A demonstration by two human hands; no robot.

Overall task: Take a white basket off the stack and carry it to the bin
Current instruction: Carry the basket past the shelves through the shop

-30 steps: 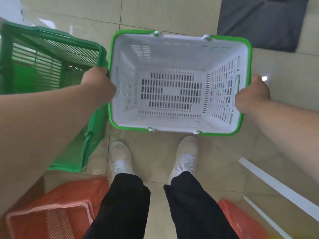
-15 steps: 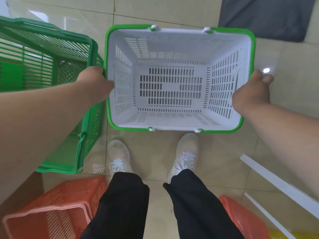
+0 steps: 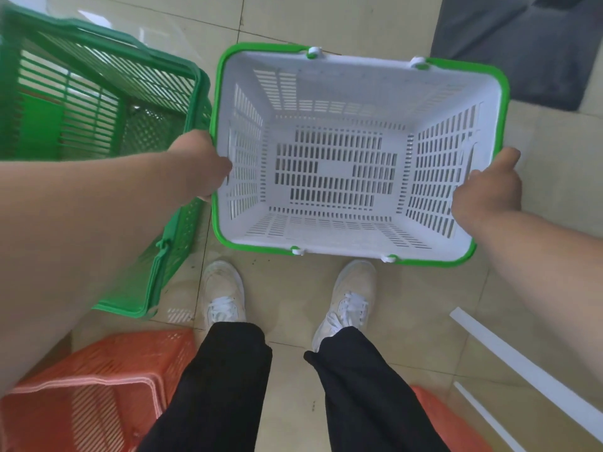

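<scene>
I hold an empty white basket [image 3: 339, 102] with a green rim and slotted walls, level above the tiled floor in front of my feet. My left hand [image 3: 200, 168] grips the middle of its left short side. My right hand [image 3: 487, 187] grips its right short side, thumb up over the rim. A large green slatted basket [image 3: 98, 102] stands just to the left of the white one, its rim close beside my left hand.
An orange basket [image 3: 98, 389] lies at the bottom left by my left leg, another orange one [image 3: 447, 422] at the bottom right. White strips [image 3: 522, 363] lie on the floor at right. A dark mat [image 3: 522, 44] covers the far right floor.
The white basket has risen slightly and tilted a little clockwise in view. My right thumb now lies over the rim. The green basket sits closer to the white one's left side.
</scene>
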